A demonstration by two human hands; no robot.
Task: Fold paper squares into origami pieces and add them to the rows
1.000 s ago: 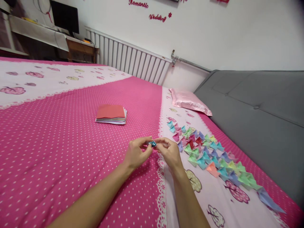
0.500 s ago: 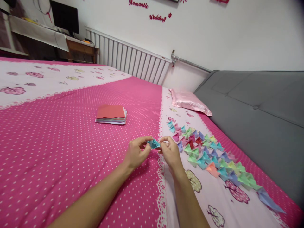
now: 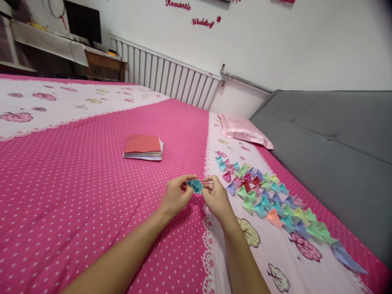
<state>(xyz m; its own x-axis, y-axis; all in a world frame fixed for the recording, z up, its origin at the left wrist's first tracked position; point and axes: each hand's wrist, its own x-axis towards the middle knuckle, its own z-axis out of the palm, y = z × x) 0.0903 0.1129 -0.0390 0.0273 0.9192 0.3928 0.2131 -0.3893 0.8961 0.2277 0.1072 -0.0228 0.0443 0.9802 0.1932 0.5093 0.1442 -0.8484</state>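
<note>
A small folded paper boat (image 3: 196,186), teal in colour, is held above the bed between my two hands. My left hand (image 3: 177,194) pinches its left end between thumb and fingers. At its right end my right hand (image 3: 217,197) grips the paper, thumb in front and fingers behind. Part of the boat is covered by my fingers. To the right of my hands, many folded paper boats (image 3: 265,204) in green, blue, pink, red and orange stand in rows. A stack of coloured paper (image 3: 142,145) with a red sheet on top lies beyond my left hand.
The bed carries a pink dotted bedspread (image 3: 92,196) with pale printed bands. A pink pillow (image 3: 243,130) lies near the grey padded headboard (image 3: 330,147). Behind the bed are a white radiator (image 3: 165,69) and a desk with a monitor (image 3: 82,22).
The teal paper boat has turned and shifted slightly left, showing its opened folds. My right hand has moved a little left along with it; my left hand stays nearly still.
</note>
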